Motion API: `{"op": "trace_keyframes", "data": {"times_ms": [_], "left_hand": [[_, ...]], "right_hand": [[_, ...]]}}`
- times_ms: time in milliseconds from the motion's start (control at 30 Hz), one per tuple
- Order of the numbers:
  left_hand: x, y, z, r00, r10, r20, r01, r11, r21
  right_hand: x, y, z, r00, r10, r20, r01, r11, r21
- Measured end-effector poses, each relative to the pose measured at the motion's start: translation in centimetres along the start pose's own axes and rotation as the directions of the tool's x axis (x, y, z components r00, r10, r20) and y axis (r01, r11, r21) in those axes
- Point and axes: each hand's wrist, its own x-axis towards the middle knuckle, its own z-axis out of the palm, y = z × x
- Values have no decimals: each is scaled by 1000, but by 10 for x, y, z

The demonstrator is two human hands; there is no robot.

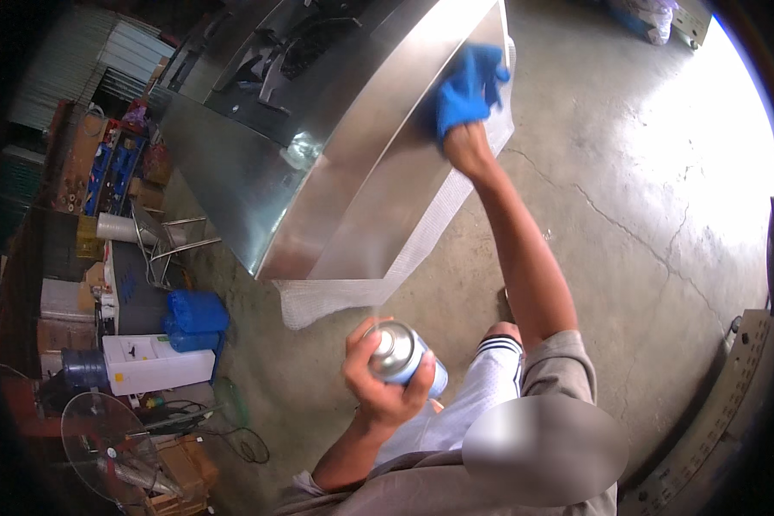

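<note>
My left hand [378, 387] is wrapped round a spray can [394, 348] with a silver top and a pale blue body. One finger lies on its nozzle, and a faint mist rises toward the metal. A blue cloth [469, 86] covers my right hand [466, 148], hiding the fingers. With it the right hand presses on the side of a big, shiny sheet-metal hood [353, 211], near its far right edge. Dark fittings show in the hood's top opening. White padded wrapping [335, 303] sticks out from beneath the hood.
At the left stand a folding metal frame [168, 245], a blue jerrycan [193, 314], a white box [159, 363], a fan [107, 447] and cardboard boxes. A cable [245, 445] trails over the concrete floor [593, 215]. A perforated metal beam [740, 370] runs along the right.
</note>
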Motion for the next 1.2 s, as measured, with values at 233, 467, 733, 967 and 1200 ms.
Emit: {"op": "trace_keyframes", "data": {"times_ms": [233, 467, 733, 967, 1200], "left_hand": [[5, -9, 23, 999, 44, -25, -40, 987, 157], [63, 34, -17, 975, 66, -213, -75, 996, -39], [109, 61, 31, 974, 210, -79, -200, 972, 125], [207, 84, 114, 973, 219, -71, -221, 975, -16], [241, 86, 147, 986, 169, 2, -169, 985, 44]], "right_hand": [[-9, -1, -5, 979, -102, 179, 116, 991, -70], [-115, 17, 34, 988, 72, 138, -76, 997, 30], [-169, -18, 71, 973, 210, -92, -191, 966, 176], [-176, -24, 48, 958, 277, -70, -262, 949, 174], [-153, -29, 32, 970, 239, -49, -230, 962, 148]]}}
